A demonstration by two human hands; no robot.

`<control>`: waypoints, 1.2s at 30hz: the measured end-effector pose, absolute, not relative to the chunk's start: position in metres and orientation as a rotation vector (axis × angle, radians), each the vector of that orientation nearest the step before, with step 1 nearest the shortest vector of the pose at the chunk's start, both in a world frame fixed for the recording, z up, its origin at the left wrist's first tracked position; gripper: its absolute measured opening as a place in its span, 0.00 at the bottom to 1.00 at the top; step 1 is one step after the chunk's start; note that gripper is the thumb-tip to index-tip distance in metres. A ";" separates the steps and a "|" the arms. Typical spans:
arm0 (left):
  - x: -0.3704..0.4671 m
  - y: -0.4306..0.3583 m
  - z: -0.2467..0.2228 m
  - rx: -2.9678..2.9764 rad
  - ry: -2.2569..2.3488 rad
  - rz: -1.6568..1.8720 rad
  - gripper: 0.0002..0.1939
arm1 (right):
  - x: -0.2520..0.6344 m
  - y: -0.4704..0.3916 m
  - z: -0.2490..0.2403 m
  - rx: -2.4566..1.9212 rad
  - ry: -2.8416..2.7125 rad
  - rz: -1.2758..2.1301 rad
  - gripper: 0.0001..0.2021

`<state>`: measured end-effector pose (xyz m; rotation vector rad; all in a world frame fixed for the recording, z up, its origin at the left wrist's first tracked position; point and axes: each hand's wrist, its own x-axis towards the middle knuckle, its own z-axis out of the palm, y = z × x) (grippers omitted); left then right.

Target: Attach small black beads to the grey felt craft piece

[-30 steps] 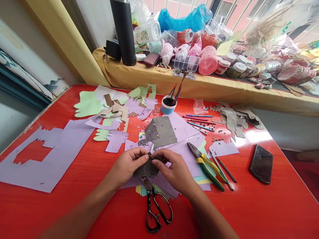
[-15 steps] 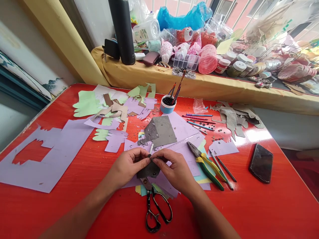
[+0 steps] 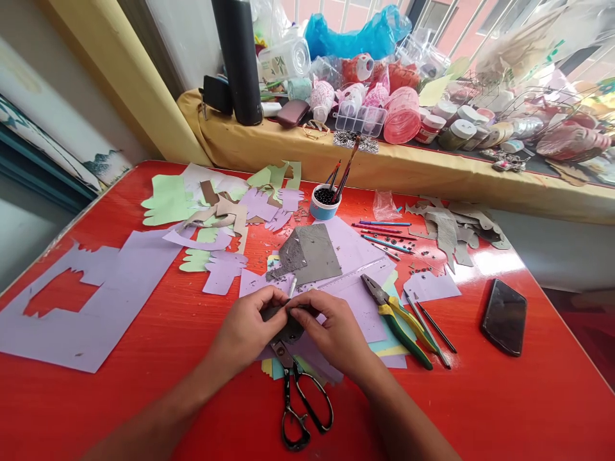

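Note:
Between my two hands is a small dark grey piece [image 3: 291, 330] that looks like leather or felt. My left hand [image 3: 252, 323] pinches its left side, thumb and forefinger together. My right hand [image 3: 331, 323] pinches it at the top right, fingertips meeting those of the left. The fingers cover much of the piece. Just beneath lie black-handled scissors [image 3: 293, 384], blades partly hidden under the piece. A short white stick [image 3: 293, 285] shows just beyond the fingertips. Farther off, a larger dark grey sheet [image 3: 317, 253] rests on purple paper [image 3: 365, 314].
Yellow-green pliers [image 3: 396, 320] and pens lie right of my hands, with a black phone [image 3: 504, 317] beyond. A tub of brushes [image 3: 325, 203] stands behind. Paper cutouts [image 3: 223, 272] cover the left; grey scraps [image 3: 444, 227] lie far right. A crowded ledge [image 3: 288, 144] runs along the back.
The grey piece has tilted and shifted slightly within my fingers, and less of it shows. Both hands stay close together, fingertips still pinching.

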<state>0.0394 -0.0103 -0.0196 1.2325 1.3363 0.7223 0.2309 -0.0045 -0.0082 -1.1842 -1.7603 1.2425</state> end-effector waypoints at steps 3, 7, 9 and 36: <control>0.039 -0.009 -0.020 1.174 1.296 0.739 0.11 | 0.230 -0.005 -0.006 -1.199 -1.702 1.296 0.08; 0.038 -0.007 -0.020 1.128 1.272 0.760 0.12 | 0.230 -0.005 -0.007 -1.228 -1.618 1.343 0.03; 0.038 -0.006 -0.020 1.098 1.263 0.757 0.13 | 0.231 -0.005 -0.008 -1.234 -1.596 1.375 0.03; 0.040 -0.011 -0.020 1.133 1.324 0.794 0.13 | 0.234 -0.004 -0.003 -1.261 -1.749 1.278 0.09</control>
